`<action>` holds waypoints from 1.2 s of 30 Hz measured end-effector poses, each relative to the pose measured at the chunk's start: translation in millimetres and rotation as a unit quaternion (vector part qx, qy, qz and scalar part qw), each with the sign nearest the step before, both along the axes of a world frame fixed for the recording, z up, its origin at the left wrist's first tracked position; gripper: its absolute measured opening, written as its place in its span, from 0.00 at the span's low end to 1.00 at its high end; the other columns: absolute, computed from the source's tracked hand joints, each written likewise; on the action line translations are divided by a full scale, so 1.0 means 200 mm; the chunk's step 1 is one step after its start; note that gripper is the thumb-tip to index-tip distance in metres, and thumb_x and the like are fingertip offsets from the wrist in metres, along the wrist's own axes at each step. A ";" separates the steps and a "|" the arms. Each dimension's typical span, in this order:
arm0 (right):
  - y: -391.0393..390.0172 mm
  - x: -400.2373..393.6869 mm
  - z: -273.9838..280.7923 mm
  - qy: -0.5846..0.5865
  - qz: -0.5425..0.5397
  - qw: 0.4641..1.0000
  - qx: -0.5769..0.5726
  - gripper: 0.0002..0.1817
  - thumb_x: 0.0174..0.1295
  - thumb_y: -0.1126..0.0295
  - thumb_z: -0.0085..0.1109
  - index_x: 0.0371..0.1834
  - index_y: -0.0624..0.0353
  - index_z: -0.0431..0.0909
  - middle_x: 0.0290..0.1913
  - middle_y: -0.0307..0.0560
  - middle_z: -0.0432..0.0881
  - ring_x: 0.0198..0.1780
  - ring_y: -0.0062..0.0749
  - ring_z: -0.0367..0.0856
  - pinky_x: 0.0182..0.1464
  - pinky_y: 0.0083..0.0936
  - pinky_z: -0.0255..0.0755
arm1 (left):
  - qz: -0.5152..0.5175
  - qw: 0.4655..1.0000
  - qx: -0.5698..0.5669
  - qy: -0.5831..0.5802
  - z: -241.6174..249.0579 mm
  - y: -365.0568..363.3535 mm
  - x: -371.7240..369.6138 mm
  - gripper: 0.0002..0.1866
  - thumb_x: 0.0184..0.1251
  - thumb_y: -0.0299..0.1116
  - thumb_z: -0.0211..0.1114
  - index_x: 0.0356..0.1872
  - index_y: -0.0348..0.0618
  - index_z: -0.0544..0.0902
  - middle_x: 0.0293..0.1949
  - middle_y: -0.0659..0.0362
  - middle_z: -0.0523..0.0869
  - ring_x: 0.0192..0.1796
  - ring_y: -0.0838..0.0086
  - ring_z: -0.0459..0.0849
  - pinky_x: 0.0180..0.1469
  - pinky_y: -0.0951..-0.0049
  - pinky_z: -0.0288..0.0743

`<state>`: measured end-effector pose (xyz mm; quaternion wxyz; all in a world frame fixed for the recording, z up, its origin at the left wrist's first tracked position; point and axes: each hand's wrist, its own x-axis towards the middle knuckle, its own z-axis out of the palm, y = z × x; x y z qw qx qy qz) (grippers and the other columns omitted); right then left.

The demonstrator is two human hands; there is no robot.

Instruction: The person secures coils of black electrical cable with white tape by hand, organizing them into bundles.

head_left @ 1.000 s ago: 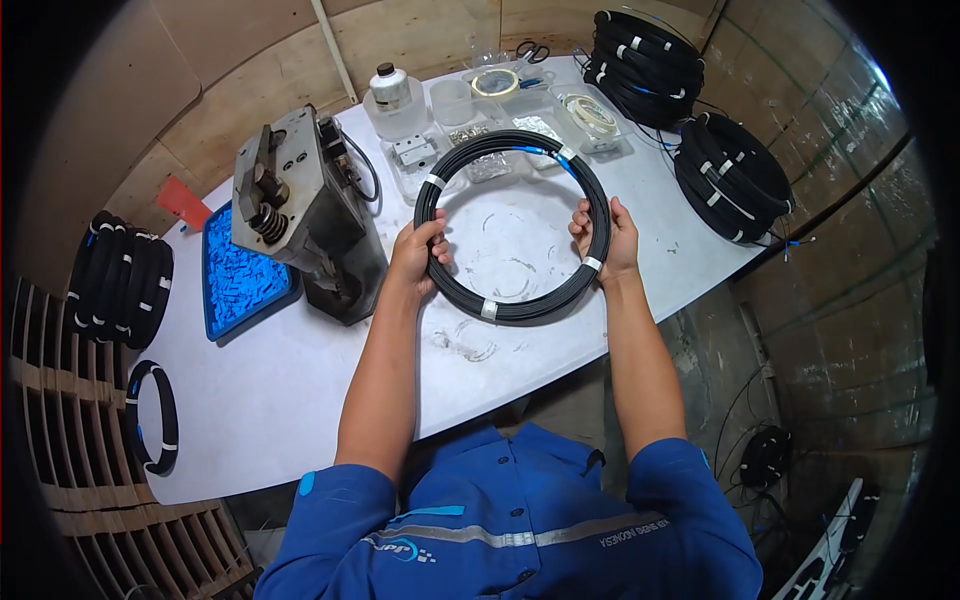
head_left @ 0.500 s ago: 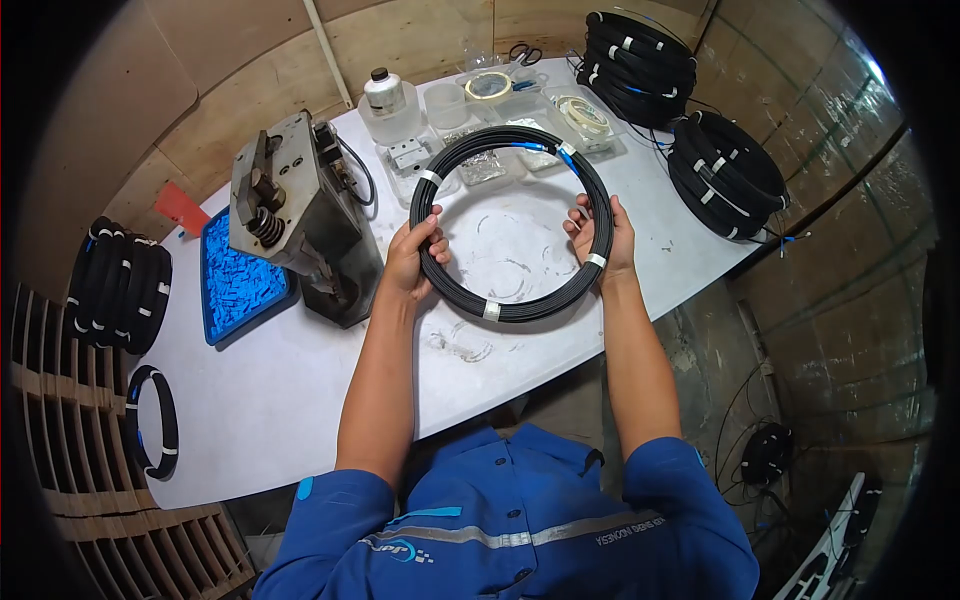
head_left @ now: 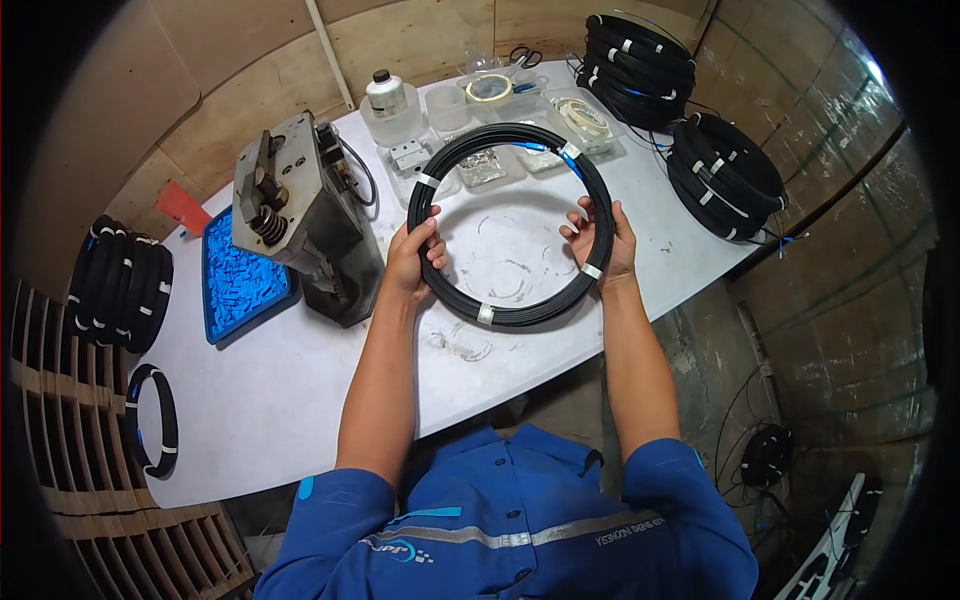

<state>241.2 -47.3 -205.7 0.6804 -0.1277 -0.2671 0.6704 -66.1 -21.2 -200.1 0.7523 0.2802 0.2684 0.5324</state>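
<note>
A round coil of black cable (head_left: 540, 313), bound with white tape bands and showing blue pieces near its top, is held up over the white table. My left hand (head_left: 418, 257) is closed around its left side, fingers wrapped to the inside. On the right side, my right hand (head_left: 606, 243) grips the coil between thumb and curled fingers. Left of my left hand stands a metal hand press (head_left: 310, 215) with a spring. Beyond the coil are clear trays of small metal parts (head_left: 484, 168).
A blue tray (head_left: 218, 338) of small blue pieces sits beside the press. Stacked coils (head_left: 637, 70) and more coils (head_left: 725, 178) stand at the right back; others (head_left: 118, 285) stand at the left. A single coil (head_left: 168, 420) lies by the table's left edge. Scissors (head_left: 525, 56) are at the back.
The coil has turned slightly clockwise in my hands, its bottom tape band shifting a little left. Both hands keep nearly the same place.
</note>
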 end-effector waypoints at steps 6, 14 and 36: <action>0.02 0.03 -0.02 0.007 -0.002 1.000 -0.010 0.22 0.70 0.46 0.52 0.55 0.50 0.78 0.47 0.41 0.81 0.47 0.37 0.76 0.50 0.40 0.69 | 0.021 0.997 0.063 0.041 0.07 -0.04 0.02 0.18 0.72 0.32 0.60 0.60 0.39 0.73 0.25 0.66 0.66 0.22 0.84 0.64 0.23 0.81 0.61; 0.01 0.02 -0.02 0.003 0.016 1.000 -0.005 0.26 0.70 0.42 0.50 0.54 0.53 0.79 0.50 0.42 0.81 0.48 0.38 0.77 0.52 0.41 0.69 | 0.021 0.998 0.062 0.015 0.05 -0.05 0.01 0.19 0.71 0.31 0.59 0.60 0.38 0.72 0.24 0.66 0.66 0.20 0.84 0.62 0.22 0.81 0.59; -0.42 -0.42 0.57 -0.626 -0.345 0.600 0.361 0.15 0.41 0.76 0.72 0.31 0.59 0.76 0.23 0.47 0.80 0.24 0.44 0.82 0.27 0.31 0.74 | -0.027 0.976 0.176 -0.126 0.76 -0.36 0.22 0.32 0.78 0.56 0.48 0.65 0.35 0.70 0.42 0.49 0.85 0.44 0.62 0.86 0.54 0.55 0.78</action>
